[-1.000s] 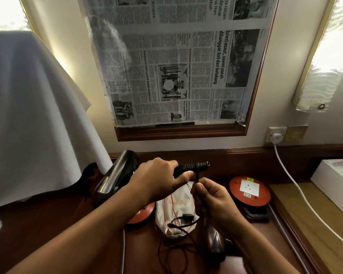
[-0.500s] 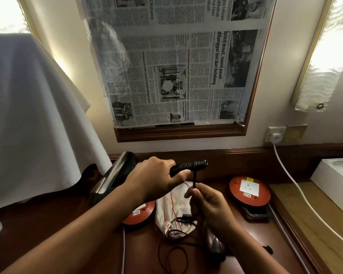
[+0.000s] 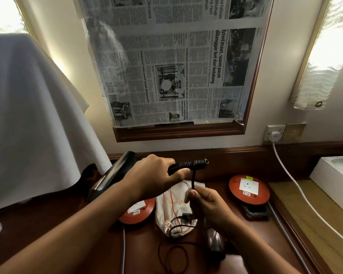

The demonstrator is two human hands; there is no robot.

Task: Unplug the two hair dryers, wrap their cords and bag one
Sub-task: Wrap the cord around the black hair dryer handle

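Observation:
My left hand [image 3: 152,177] grips the handle of a black hair dryer [image 3: 115,173], whose barrel points left and back above the desk. Several turns of its black cord [image 3: 193,179] are wound on the handle end. My right hand [image 3: 208,204] pinches that cord just below the handle; the slack runs down to a loose loop on the desk. A white drawstring bag [image 3: 172,210] with orange print lies flat under my hands. A second, dark maroon hair dryer [image 3: 215,240] lies on the desk under my right wrist, partly hidden.
Two red round cable reels sit on the desk, one under my left hand [image 3: 139,212], one to the right [image 3: 249,191]. A white plug [image 3: 274,135] sits in the wall socket, its cable running down right. White cloth [image 3: 28,115] hangs left; a white box [image 3: 335,175] stands right.
My right hand has dropped a little and drawn the cord down from the handle, with more turns now on the handle. The dryer stays almost still in my left hand.

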